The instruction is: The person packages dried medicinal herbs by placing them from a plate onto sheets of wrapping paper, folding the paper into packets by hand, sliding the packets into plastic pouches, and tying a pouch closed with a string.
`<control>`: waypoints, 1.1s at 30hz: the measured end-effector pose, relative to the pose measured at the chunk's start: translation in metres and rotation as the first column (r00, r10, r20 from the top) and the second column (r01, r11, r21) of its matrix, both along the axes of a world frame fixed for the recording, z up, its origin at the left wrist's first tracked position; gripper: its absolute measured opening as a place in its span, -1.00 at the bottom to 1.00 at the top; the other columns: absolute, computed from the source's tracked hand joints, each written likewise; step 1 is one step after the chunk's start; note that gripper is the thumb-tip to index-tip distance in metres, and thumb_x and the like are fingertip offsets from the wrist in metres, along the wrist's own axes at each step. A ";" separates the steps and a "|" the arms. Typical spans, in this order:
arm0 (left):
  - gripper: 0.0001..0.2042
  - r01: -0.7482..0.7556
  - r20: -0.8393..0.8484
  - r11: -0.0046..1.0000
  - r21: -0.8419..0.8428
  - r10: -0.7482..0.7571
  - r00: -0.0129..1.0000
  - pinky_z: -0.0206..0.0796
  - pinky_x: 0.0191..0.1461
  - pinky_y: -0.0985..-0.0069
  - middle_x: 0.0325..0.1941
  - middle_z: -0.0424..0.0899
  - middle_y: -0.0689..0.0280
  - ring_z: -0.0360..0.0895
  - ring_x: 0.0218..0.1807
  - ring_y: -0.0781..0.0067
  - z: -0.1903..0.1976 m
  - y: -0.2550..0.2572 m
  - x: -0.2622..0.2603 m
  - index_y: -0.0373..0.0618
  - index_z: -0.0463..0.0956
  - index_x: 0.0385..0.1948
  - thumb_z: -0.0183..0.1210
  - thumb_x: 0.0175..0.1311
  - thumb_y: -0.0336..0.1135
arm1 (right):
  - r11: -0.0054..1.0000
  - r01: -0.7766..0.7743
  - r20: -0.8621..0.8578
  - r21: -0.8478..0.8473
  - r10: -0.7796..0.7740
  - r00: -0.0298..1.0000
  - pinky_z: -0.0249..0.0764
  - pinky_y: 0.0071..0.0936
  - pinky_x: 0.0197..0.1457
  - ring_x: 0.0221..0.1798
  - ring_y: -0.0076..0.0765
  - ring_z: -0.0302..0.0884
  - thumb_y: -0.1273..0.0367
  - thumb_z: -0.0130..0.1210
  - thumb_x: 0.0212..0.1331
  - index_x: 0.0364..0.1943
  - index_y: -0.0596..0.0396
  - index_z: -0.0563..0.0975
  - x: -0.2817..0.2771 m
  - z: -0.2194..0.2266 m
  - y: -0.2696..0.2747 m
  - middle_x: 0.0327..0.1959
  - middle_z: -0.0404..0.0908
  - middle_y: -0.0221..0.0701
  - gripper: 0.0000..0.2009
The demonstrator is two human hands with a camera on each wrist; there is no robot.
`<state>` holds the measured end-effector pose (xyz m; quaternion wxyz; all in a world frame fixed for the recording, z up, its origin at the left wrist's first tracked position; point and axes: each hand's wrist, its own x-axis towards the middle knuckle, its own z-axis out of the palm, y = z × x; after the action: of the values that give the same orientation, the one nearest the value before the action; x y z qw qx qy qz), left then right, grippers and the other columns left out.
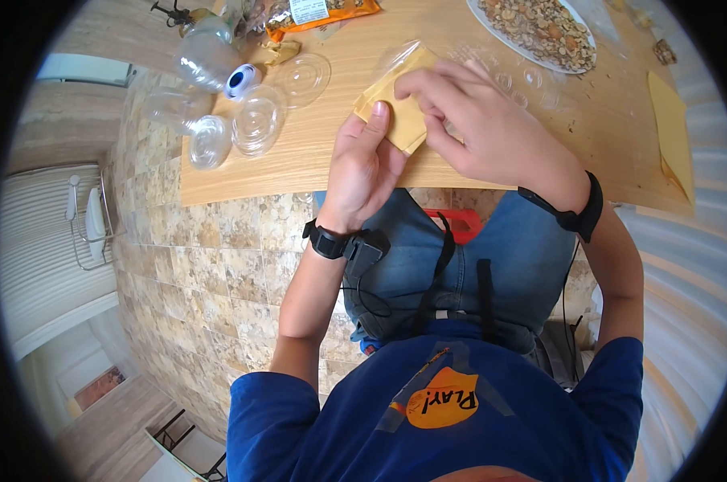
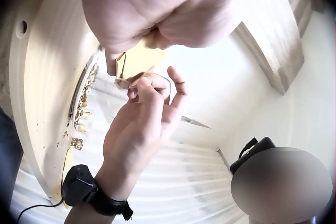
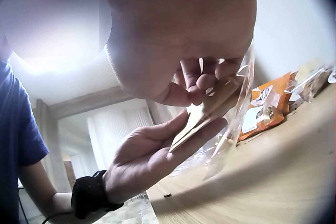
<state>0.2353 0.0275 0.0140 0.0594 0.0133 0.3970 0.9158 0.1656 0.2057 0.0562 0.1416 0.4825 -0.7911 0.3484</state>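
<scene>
My left hand holds a flat yellow-brown kraft paper bag above the table's near edge, its thumb laid across the bag's face. Clear plastic film runs along one side of this bag. From the other side, my right hand pinches at the bag with bent fingers. The left wrist view shows the right thumb and fingertips meeting at the bag's edge, on a small translucent corner. Part of the bag is hidden behind the right fingers in the head view.
A white oval plate of granola-like mix stands at the back right. Another kraft paper piece lies at the right edge. On the left are a clear bottle, round clear lids and a clear cup. An orange packet lies behind.
</scene>
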 end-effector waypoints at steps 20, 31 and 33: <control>-0.58 0.062 -0.003 0.993 0.097 -0.062 0.998 0.56 0.25 0.39 0.30 0.58 0.09 0.61 0.28 0.27 -0.001 0.005 -0.006 -0.25 0.23 0.46 -0.08 0.66 -0.34 | 0.995 -0.080 0.192 -0.053 0.089 0.977 0.50 -0.17 0.00 -0.17 -0.04 0.57 0.56 0.11 0.14 0.03 -0.02 0.55 0.006 0.018 0.010 -0.36 0.55 -0.28 -0.65; -0.77 0.042 0.162 0.988 0.150 -0.066 0.984 0.57 0.01 0.49 -0.03 0.62 0.29 0.63 -0.03 0.49 0.006 0.017 -0.011 -0.14 0.38 0.17 -0.03 0.69 -0.24 | 0.980 -0.194 0.056 -0.035 0.196 0.979 0.47 -0.20 0.06 -0.12 -0.06 0.54 0.53 0.18 0.08 0.02 0.05 0.56 0.018 0.008 -0.002 -0.23 0.57 -0.25 -0.64; -0.79 0.015 0.215 0.980 0.199 -0.059 0.975 0.57 0.02 0.48 -0.02 0.60 0.31 0.63 0.00 0.49 0.004 0.017 -0.013 -0.09 0.37 0.15 -0.04 0.70 -0.22 | 0.973 -0.220 0.076 -0.075 0.226 0.971 0.44 -0.23 0.04 -0.19 -0.06 0.51 0.58 0.18 0.06 0.02 0.08 0.57 0.021 0.009 -0.005 -0.26 0.52 -0.28 -0.62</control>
<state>0.2226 0.0450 0.0177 0.1184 -0.0748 0.2957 0.9450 0.1863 0.2007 0.0653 0.0838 0.5483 -0.7251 0.4081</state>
